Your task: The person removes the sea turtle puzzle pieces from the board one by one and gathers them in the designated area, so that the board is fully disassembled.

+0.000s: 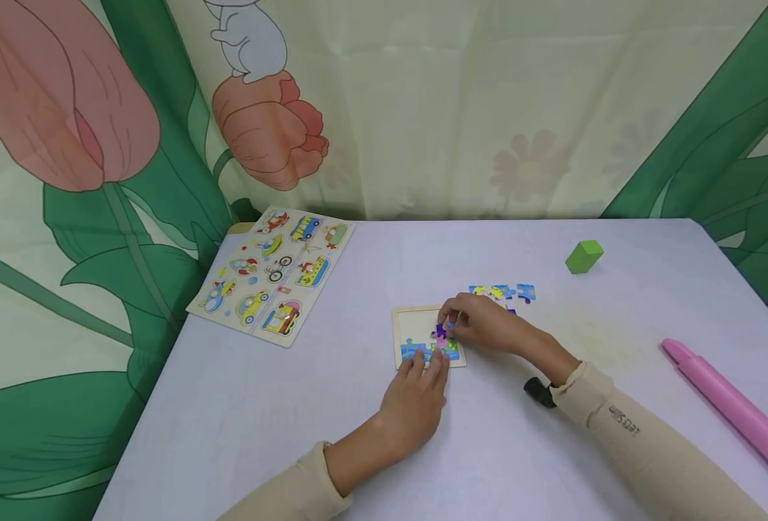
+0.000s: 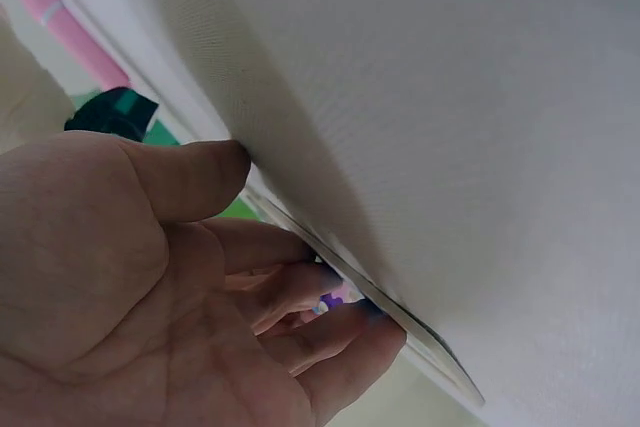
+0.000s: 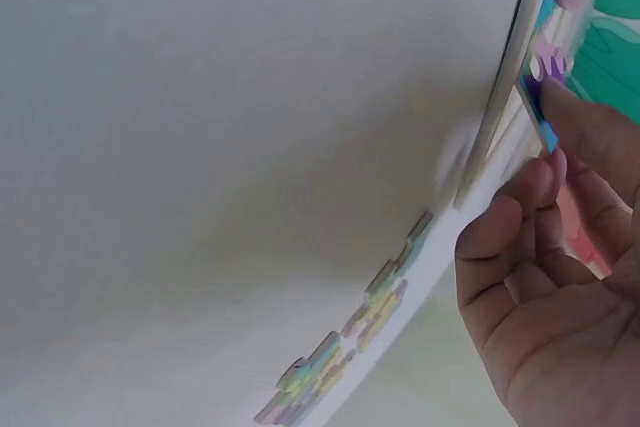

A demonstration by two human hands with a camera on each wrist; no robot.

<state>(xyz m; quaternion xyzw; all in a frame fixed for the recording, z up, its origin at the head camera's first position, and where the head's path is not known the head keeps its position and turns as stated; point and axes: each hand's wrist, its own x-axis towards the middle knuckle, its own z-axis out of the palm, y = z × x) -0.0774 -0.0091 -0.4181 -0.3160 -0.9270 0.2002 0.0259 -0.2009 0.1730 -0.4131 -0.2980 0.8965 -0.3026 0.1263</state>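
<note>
A small wooden puzzle tray (image 1: 396, 333) lies flat on the table, its lower part filled with blue, green and pink jigsaw pieces (image 1: 414, 352). My left hand (image 1: 415, 405) rests its extended fingertips on the near edge of the tray and the pieces there. Over the tray's right side, my right hand (image 1: 488, 323) pinches a blue and purple jigsaw piece (image 3: 546, 132) between thumb and fingers. That piece is tilted in the right wrist view, beside a purple part of the picture. Fingers partly hide it in the head view.
Loose jigsaw pieces (image 1: 502, 291) lie beyond the right hand. A larger vehicle picture board (image 1: 267, 278) is at the back left. On the right are a green block (image 1: 583, 257) and a pink wand-like object (image 1: 729, 405). A black object (image 1: 539, 392) sits by the right wrist.
</note>
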